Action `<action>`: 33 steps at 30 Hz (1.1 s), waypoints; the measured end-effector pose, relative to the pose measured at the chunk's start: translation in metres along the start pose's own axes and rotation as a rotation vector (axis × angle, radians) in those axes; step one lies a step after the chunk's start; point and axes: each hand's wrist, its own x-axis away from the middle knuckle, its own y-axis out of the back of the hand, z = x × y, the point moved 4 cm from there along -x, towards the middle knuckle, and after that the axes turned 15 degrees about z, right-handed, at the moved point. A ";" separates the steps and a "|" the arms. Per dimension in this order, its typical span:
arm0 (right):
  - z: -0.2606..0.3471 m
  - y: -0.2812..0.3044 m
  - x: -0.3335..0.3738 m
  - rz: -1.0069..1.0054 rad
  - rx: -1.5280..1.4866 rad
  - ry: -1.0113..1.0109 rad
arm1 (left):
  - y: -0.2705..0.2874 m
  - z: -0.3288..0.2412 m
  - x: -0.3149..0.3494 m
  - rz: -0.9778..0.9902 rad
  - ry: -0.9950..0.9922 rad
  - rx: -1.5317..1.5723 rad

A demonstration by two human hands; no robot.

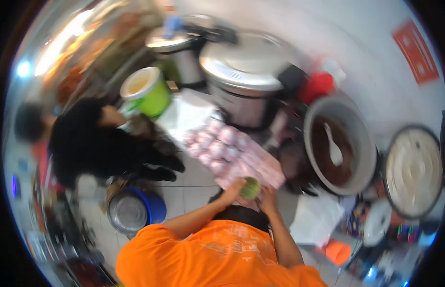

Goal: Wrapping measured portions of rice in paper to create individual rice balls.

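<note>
In front of my body, my left hand point(233, 192) grips a small round green cup point(250, 188), whose inside faces up. Close to the cup's right side is my right hand point(267, 197); blur hides its fingers and whether it touches the cup. Just beyond both hands lies a pink sheet or tray point(264, 164). Several round, pale pink-and-white bundles point(217, 148) sit in rows on its far left part. They are too smeared to tell what they are.
A large silver cooker point(246, 57) stands at the back. To the right, a deep grey pot point(311, 129) holds dark brown contents and a white ladle point(333, 146). A green bucket point(158, 98) and blue bucket point(157, 204) are leftward. Someone in black point(96, 148) bends nearby.
</note>
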 end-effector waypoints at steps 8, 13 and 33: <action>0.010 0.058 0.023 0.060 -0.253 -0.193 | 0.017 -0.044 -0.043 0.153 0.053 -0.173; 0.100 0.256 0.095 0.571 -0.457 0.005 | 0.009 -0.049 -0.057 0.185 0.103 -0.218; -0.152 0.350 -0.101 0.348 -1.128 -0.682 | 0.009 -0.147 -0.045 0.261 -0.120 -0.023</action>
